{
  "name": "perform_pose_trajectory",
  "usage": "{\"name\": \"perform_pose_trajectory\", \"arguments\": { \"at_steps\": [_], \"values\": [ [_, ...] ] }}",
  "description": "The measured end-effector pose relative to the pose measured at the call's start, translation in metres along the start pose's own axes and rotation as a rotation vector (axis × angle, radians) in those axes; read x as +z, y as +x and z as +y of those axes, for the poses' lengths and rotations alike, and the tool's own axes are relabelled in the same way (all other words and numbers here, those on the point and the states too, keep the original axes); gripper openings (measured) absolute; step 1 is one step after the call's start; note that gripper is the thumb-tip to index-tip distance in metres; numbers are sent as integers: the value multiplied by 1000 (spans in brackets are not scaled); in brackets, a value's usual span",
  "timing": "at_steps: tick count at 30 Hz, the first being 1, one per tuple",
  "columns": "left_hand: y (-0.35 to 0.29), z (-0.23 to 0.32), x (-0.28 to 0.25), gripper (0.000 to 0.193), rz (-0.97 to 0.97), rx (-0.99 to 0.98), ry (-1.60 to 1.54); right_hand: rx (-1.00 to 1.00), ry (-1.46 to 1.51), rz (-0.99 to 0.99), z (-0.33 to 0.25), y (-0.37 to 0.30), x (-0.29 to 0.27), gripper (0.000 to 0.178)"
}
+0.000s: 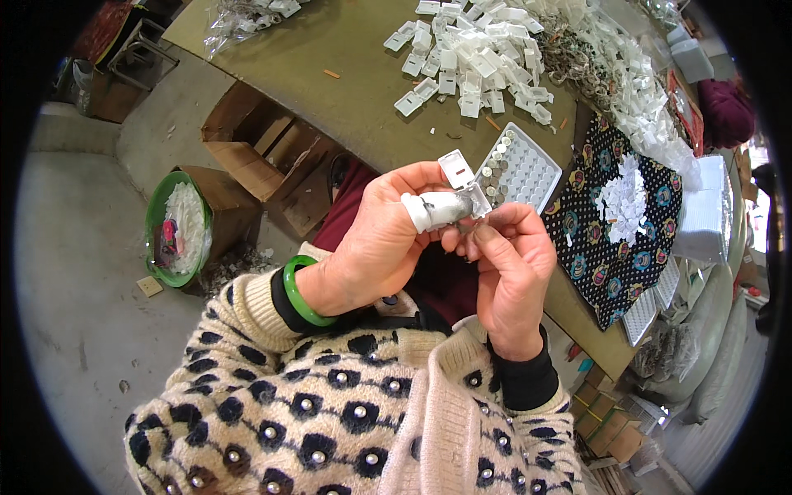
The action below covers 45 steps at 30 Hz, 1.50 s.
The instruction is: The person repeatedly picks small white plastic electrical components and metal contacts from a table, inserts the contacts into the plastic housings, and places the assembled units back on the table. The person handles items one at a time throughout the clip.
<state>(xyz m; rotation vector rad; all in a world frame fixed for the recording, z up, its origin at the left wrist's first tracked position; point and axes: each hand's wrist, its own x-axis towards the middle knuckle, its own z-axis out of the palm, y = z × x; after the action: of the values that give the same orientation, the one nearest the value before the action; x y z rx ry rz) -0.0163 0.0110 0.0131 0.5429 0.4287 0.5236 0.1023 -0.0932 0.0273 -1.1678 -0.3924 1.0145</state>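
Note:
Over my lap, my left hand is closed on a small white hinged plastic case, its slotted lid standing up. A smudged white finger cover wraps one finger of that hand, and a green bangle circles the wrist. My right hand meets it at the case's lower edge, thumb and fingertips pinched together. Whatever lies between those fingertips is too small and hidden to name. Just beyond the hands, a white moulded tray holds several small round discs along its left side.
White hinged cases are heaped on the green table. Tangled chains lie beside them. To the right, white paper bits sit on a patterned black cloth. Left of the table are an open cardboard box and a green basin.

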Motion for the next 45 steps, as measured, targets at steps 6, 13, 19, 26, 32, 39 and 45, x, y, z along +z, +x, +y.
{"name": "perform_pose_trajectory", "arguments": {
  "at_steps": [6, 13, 19, 26, 32, 39, 45],
  "values": [
    [-3, -1, 3, 34, -23, 85, -161, 57, 132, -18, 3, -1, 6, 15],
    [-12, -4, 2, 19, 26, 160, 166, -65, -1, -62, 0, -13, 15, 23],
    [-19, -12, -5, 24, -130, 657, 877, -139, -140, -55, 10, -11, 17, 18],
    [-22, -7, -20, 21, -40, -37, 13, -307, -554, -72, -9, 6, -5, 11],
    [-18, -6, -22, 23, -40, -220, -14, -750, -1417, 171, 1, 67, -27, 8],
    [-10, -4, -16, 21, -16, -192, 7, -753, -1469, 9, -4, 81, -37, 9],
    [-1, -4, -16, 16, -2, -223, -23, -491, -1051, 26, -19, 64, -43, 9]
  ]
}}
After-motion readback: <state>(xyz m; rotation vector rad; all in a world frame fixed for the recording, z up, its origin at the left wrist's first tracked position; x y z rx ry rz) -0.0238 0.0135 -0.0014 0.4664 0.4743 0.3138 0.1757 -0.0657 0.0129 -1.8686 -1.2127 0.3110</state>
